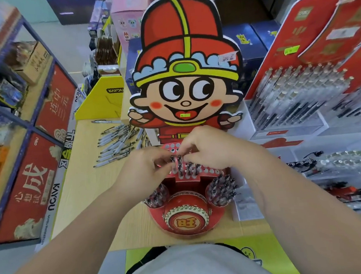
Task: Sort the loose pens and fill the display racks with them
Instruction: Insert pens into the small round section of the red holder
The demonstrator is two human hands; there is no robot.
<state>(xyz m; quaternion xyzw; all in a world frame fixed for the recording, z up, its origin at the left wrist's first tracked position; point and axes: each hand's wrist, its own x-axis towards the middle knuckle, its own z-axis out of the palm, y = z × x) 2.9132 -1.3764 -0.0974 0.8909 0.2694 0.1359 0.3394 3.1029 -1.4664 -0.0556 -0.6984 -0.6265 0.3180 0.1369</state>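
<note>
I am standing at a wooden surface [87,186] in a stationery shop, looking down at a red cardboard display rack [189,213] shaped like a cartoon child in a red hat. Both of my hands are meeting over the rack's middle tier of round holes. My left hand [144,171] is pinching the top of one upright pen [173,165] with fingers close together, and my right hand [210,150] is pinching the pen just beside it, fingers equally narrow. These pens are standing vertically, tips down in their holes.

The loose pens [117,145] still to be sorted are lying flat in a scattered pile on the surface, up and to the left of my hands, beside the rack. Their long axes are mostly running diagonally, from lower left to upper right. My left hand is the nearer one to that pile, so I judge it is the natural hand for reaching the next pen, which would need turning upright before going into a hole.
</note>
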